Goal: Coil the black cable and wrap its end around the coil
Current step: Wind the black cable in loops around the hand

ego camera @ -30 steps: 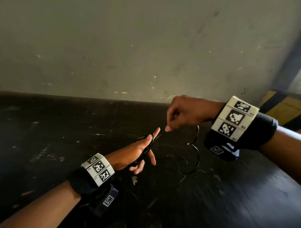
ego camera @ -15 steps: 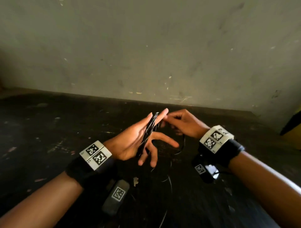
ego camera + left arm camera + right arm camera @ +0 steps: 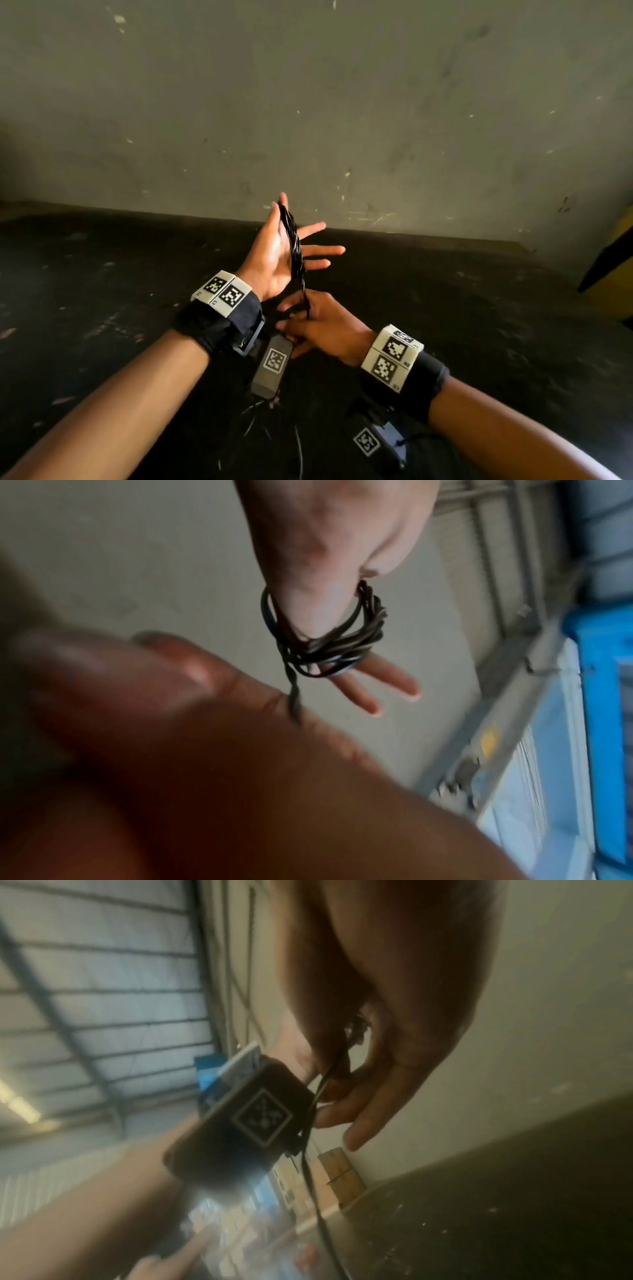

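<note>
The thin black cable (image 3: 295, 245) is wound in several loops around my left hand (image 3: 274, 253), which is raised palm-up with its fingers straight and spread. In the left wrist view the coil (image 3: 329, 639) circles the palm below the fingers (image 3: 394, 680). My right hand (image 3: 318, 322) sits just below the left wrist and pinches the cable strand (image 3: 306, 301) that comes down from the coil. In the right wrist view the strand (image 3: 316, 1096) passes between thumb and forefinger and hangs on down toward the dark table (image 3: 496, 1204). The cable's free end is hidden.
A dark scuffed table (image 3: 102, 291) runs back to a grey wall (image 3: 308, 102). Loose cable (image 3: 299, 452) trails over the table near its front edge. A yellow and black object (image 3: 613, 274) stands at the far right.
My left hand has risen and turned more palm-up with the coil on it. My right hand has dropped from beside the left fingertips to below the left wrist, drawing the strand down.
</note>
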Action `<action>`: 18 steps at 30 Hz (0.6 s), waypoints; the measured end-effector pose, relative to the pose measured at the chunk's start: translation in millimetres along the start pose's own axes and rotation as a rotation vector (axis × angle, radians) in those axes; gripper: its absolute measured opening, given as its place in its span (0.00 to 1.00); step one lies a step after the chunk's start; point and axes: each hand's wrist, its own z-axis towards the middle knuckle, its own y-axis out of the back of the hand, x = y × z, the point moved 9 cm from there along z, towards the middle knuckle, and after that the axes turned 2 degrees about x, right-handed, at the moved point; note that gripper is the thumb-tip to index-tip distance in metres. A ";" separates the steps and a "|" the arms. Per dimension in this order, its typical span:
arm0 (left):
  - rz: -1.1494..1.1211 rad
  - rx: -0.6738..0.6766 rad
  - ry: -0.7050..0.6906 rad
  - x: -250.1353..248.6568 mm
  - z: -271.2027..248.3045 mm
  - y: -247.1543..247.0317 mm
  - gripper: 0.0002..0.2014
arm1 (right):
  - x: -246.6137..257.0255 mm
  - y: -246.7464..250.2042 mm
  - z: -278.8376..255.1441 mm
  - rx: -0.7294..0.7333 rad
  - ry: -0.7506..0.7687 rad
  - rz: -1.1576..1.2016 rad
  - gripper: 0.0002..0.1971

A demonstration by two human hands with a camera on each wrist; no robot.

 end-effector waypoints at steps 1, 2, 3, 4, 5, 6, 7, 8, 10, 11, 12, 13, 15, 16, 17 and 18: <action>-0.003 -0.042 -0.030 -3.8 2.0 6.0 0.24 | 0.6 2.2 -1.5 -0.013 0.001 0.019 0.13; -0.001 -0.072 -0.056 -8.0 3.5 10.4 0.24 | 1.0 5.0 -3.1 -0.023 0.008 0.040 0.13; 0.008 -0.090 -0.078 -11.7 4.7 14.5 0.25 | 0.7 6.0 -4.3 -0.020 0.009 0.067 0.14; 0.021 -0.101 -0.095 -14.6 5.5 17.4 0.25 | 0.0 6.3 -5.5 -0.005 -0.004 0.085 0.14; 0.042 -0.104 -0.105 -16.0 6.2 19.7 0.25 | -1.3 5.4 -6.6 0.020 -0.027 0.080 0.14; 0.074 -0.101 -0.110 -15.8 6.2 21.2 0.25 | -2.1 4.1 -8.0 0.045 -0.051 0.037 0.14; 0.113 -0.098 -0.112 -14.6 6.1 22.9 0.25 | -1.6 2.6 -9.2 0.070 -0.074 -0.027 0.14; 0.158 -0.096 -0.110 -12.3 5.5 23.4 0.24 | -0.1 1.7 -10.7 0.093 -0.095 -0.093 0.15; 0.279 -0.098 -0.094 -5.0 3.3 26.3 0.23 | 4.2 2.7 -15.4 0.124 -0.138 -0.198 0.16; 0.353 -0.099 -0.078 -0.6 1.8 28.0 0.23 | 7.8 5.2 -18.2 0.133 -0.158 -0.241 0.16; 0.433 -0.099 -0.057 3.9 -0.6 29.4 0.23 | 12.8 8.7 -22.0 0.143 -0.178 -0.274 0.15; 0.510 -0.095 -0.035 8.5 -2.8 31.6 0.23 | 18.4 13.8 -26.3 0.148 -0.204 -0.294 0.14; 0.667 -0.093 0.003 17.9 -11.3 35.6 0.23 | 33.3 25.4 -36.3 0.149 -0.235 -0.332 0.12; 0.749 -0.086 0.024 22.7 -16.0 36.9 0.24 | 43.8 32.0 -40.7 0.143 -0.227 -0.401 0.11; 0.817 -0.071 0.053 28.9 -20.9 37.2 0.25 | 55.4 39.8 -44.7 0.129 -0.203 -0.534 0.10; 0.856 -0.051 0.093 35.2 -26.1 36.2 0.26 | 68.8 47.4 -46.7 0.110 -0.152 -0.715 0.09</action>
